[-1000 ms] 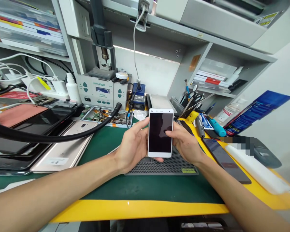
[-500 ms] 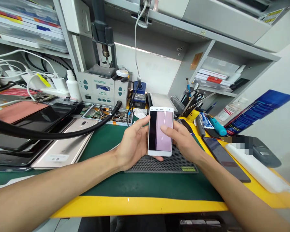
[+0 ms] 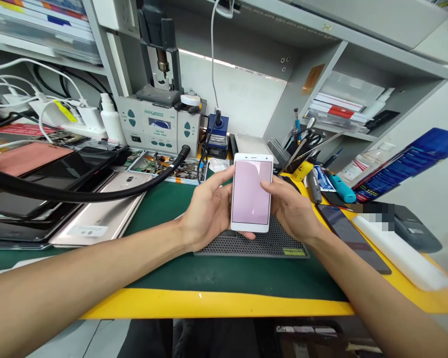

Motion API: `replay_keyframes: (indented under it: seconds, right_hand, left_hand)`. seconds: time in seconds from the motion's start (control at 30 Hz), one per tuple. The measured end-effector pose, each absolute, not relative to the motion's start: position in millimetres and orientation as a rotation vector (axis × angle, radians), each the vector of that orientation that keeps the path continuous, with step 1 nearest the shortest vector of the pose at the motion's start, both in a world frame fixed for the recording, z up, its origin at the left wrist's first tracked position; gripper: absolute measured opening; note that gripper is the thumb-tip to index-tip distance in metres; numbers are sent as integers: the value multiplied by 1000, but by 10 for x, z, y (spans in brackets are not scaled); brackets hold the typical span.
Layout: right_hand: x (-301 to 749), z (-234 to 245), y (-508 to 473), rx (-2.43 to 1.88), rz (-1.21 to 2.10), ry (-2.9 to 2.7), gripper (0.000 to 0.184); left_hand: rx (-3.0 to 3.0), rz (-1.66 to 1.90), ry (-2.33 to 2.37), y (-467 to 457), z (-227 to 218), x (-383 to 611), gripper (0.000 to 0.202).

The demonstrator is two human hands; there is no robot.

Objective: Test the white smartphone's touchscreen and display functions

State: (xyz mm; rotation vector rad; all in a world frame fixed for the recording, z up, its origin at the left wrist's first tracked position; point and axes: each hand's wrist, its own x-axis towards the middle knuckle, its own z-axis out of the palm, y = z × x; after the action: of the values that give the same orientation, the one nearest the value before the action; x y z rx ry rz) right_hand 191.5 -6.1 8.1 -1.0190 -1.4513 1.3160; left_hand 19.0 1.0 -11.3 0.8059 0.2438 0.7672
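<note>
Upright between my hands is a white smartphone point(image 3: 251, 196), its screen facing me and lit a plain pale pink. My left hand point(image 3: 209, 211) grips its left edge, with the thumb along the side and fingers behind. On the other side my right hand point(image 3: 293, 204) is closed about the right edge, and its thumb tip rests at the rim of the screen. Most of the fingers behind the phone are hidden. Below it lies a dark perforated mat point(image 3: 246, 247) on the green work mat point(image 3: 209, 276).
At the left, several phones and a rose-gold phone point(image 3: 104, 209) lie under a black hose point(image 3: 97, 194). A soldering station point(image 3: 153, 124) and a tray of circuit boards point(image 3: 160, 166) stand behind. On the right are a dark phone point(image 3: 351, 236), a white roll point(image 3: 399, 256) and tools point(image 3: 302, 139).
The screen has gone from part black, part pink to pink all over. My right thumb has slid from the screen's middle to its right edge. The view has shifted slightly.
</note>
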Motion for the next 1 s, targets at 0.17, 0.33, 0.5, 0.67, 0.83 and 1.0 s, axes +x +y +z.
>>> replay_keyframes:
  seconds: [0.17, 0.33, 0.5, 0.67, 0.83, 1.0]
  right_hand:
    - [1905, 95, -53, -1031, 1330, -1447, 34]
    - [1916, 76, -31, -1063, 1297, -1459, 37]
    - [1924, 62, -33, -1179, 1147, -1622, 32]
    - [1900, 93, -61, -1159, 1131, -1637, 35]
    - [1903, 93, -57, -1098, 1260, -1529, 30]
    - [1935, 75, -43, -1063, 1346, -1439, 32]
  left_hand:
    - [789, 758, 225, 19, -130, 182, 58]
    - [791, 763, 244, 18, -127, 189, 58]
    - [801, 766, 246, 15, -123, 190, 58]
    - [769, 770, 231, 21, -127, 192, 56]
    - [789, 758, 239, 16, -129, 188, 58]
    - [790, 765, 241, 19, -137, 191, 58]
